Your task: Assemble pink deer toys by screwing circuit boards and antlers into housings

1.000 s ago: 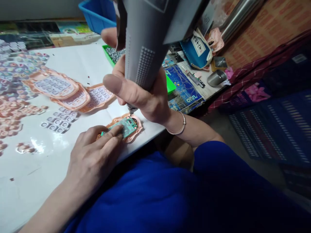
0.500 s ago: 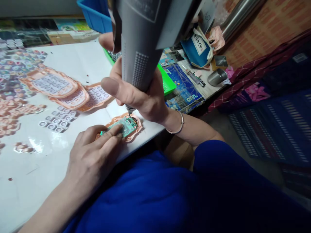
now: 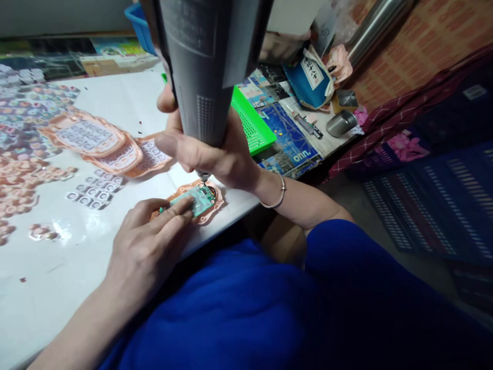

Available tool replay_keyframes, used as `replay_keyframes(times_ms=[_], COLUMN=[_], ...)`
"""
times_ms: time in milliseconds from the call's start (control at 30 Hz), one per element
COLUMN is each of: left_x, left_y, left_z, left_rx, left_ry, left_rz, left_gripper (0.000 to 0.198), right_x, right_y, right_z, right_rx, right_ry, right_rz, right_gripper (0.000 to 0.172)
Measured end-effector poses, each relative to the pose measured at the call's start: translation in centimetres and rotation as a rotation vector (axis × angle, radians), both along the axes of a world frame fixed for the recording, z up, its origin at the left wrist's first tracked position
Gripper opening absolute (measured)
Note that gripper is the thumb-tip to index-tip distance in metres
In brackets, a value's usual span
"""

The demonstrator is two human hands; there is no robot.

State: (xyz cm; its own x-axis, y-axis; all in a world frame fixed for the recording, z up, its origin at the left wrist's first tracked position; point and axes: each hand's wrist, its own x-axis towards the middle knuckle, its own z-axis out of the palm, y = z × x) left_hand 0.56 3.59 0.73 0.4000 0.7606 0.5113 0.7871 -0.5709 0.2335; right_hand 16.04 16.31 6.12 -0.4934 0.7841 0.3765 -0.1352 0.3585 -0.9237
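Gripping the power driver [image 3: 202, 77] in the right hand [image 3: 227, 162]; holding the bit [image 3: 204, 181] at one end of the circuit board [image 3: 201, 205]; pressing that board, already seated in the pink shell [image 3: 219, 204] on the worktop [image 3: 84, 267], with the flattened left hand [image 3: 144, 246]; apparently fastening, leaving the shell uncovered.

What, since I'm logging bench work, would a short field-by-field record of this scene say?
Left hand: fingers resting on the green circuit board
Right hand: gripping the grey handheld tool
Tool tip: pointing down by the board's end away from the left hand; contact unclear
Board position: inside a pink shell, on the white table
Picture left: overlapping pink shells with keypads
Beyond right hand: green perforated tray, partly hidden
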Motion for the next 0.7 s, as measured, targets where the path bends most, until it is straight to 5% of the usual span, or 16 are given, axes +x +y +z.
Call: replay_keyframes(times_ms=[100,300,467,567,700], left_x=[-0.1,-0.8,-1.4,-1.6,-1.6], left_y=[-0.1,-0.7,-1.4,-1.6,-1.7], left_z=[-0.3,-0.6,-0.6,-0.6,-0.5], left_rx=[-0.012,0.052,-0.082,-0.134,-0.131], left_ry=[-0.023,0.043,-0.036,-0.062,-0.046], left_rz=[0.004,0.003,0.028,0.054,0.055], left_gripper=[0.009,0.031,0.047,0.067,0.077], right_x=[0.6,4.3,6.5,7.0,7.6], right_y=[0.5,2.9,6.8,7.9,10.1], right_z=[0.9,2.5,1.0,-0.3,-2.5], right_rx=[0.057,0.241,0.228,0.183,0.209], right_ry=[0.157,0.081,0.066,0.044,0.096], right_rz=[0.091,-0.254,-0.491,-0.588,-0.538], right_gripper=[0.039,0.049,0.070,0.062,0.060])
